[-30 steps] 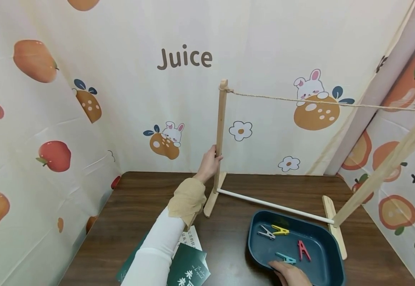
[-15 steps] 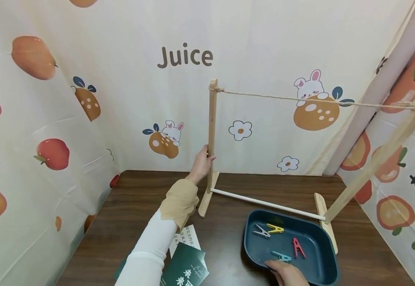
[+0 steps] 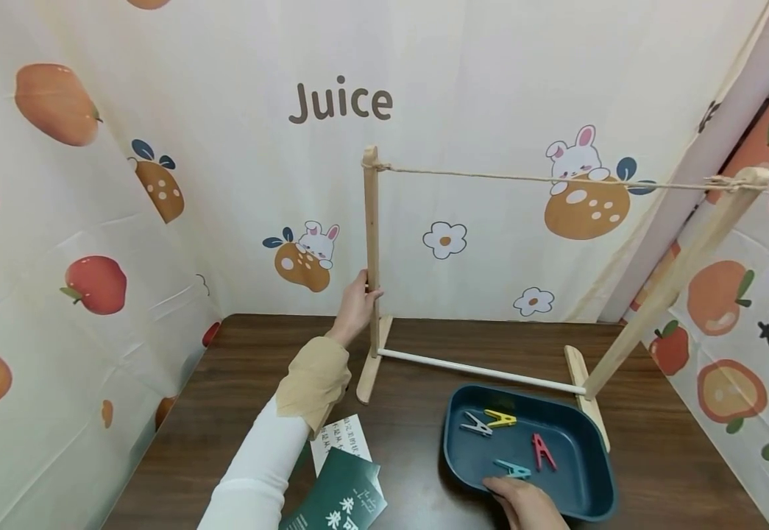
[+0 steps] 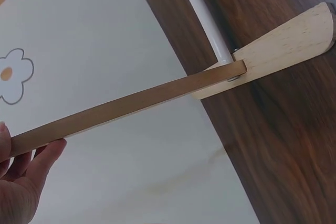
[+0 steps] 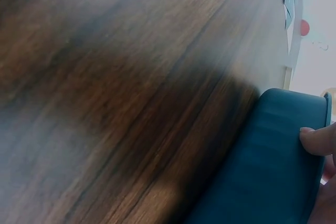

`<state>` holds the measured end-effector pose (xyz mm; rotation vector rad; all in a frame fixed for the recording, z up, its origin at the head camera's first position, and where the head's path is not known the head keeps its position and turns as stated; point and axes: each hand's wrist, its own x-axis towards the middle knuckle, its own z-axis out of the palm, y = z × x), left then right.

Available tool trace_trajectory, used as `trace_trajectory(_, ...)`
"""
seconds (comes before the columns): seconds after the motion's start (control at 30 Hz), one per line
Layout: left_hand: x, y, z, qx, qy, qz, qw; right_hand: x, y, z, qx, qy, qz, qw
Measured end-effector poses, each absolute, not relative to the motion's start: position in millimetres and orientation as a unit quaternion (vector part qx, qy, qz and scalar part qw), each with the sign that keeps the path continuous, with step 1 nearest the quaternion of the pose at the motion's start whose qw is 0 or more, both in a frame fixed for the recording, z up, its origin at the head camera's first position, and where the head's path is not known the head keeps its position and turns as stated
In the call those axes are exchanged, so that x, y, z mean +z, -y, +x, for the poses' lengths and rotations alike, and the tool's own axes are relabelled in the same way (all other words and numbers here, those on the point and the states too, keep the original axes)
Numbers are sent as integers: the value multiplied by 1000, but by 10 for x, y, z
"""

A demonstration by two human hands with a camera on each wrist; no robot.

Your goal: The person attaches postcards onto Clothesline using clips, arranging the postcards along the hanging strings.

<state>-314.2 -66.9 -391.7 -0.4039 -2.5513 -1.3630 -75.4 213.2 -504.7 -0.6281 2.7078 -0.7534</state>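
On the dark wooden table stands a small wooden clothesline rack (image 3: 372, 235), its twine tied between two posts and a white rod (image 3: 477, 372) joining their feet. My left hand (image 3: 356, 305) grips the left post about halfway up; in the left wrist view its fingers bracket the slat (image 4: 126, 106). With my right hand (image 3: 531, 504) I pinch the near rim of a dark blue tray (image 3: 583, 464), thumb against the outer wall (image 5: 273, 156). Inside the tray lie a grey clothespin (image 3: 476, 425), a yellow one, a red clothespin (image 3: 543, 451) and a teal clothespin (image 3: 513, 469).
Green and white printed cards (image 3: 344, 489) lie in a loose overlapping pile beside my left forearm. A fruit-printed curtain (image 3: 258, 184) hangs behind the table and along both sides. The tray sits close in front of the rack's right foot (image 3: 586, 397).
The rack has shifted left along the table with my left hand on its post. The tray and my right hand have also moved slightly left. The clothespins stay in the tray.
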Motion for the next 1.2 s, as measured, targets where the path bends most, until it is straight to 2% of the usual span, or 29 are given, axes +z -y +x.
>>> trace_trajectory(0.7,-3936,1040,-3090,-442,879,-122,133,-5099,-1937,-917,-241,-930,-259,101)
trace_trajectory(1.2,-3922,1246,-3029,-430,887,-111,125,-5128,-1783,-939,-237,-925,-295,28)
